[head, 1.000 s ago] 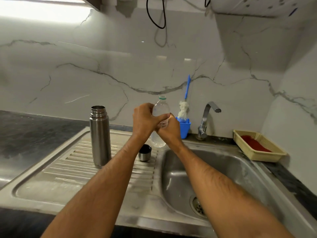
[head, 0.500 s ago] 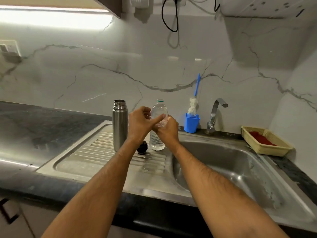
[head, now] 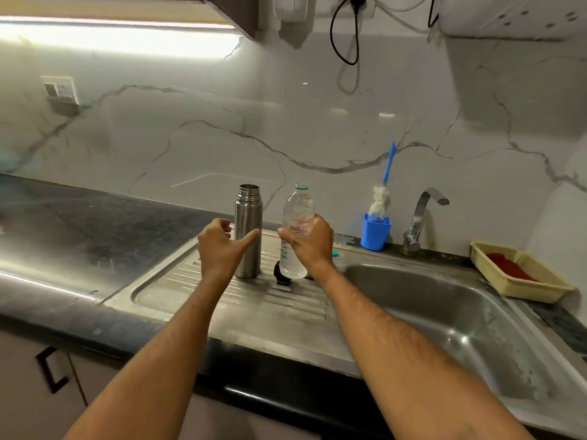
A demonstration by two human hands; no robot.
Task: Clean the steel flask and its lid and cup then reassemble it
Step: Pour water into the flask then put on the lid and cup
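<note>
Steel flask (head: 248, 230) stood upright and uncapped on the ribbed drainboard (head: 222, 290) of the sink, its long axis vertical. It lay just to the right of the left hand (head: 220, 246), which was the nearer hand. That hand was loosely curled and held nothing; its thumb reached to the flask's side, and I cannot tell if it really touched. The right hand (head: 313, 246) gripped a clear water bottle (head: 297, 231), uncapped and upright, just right of the flask. A small dark part (head: 281, 276), perhaps the lid, lay on the drainboard behind the bottle. Probably the left hand had to close sideways around the flask.
</note>
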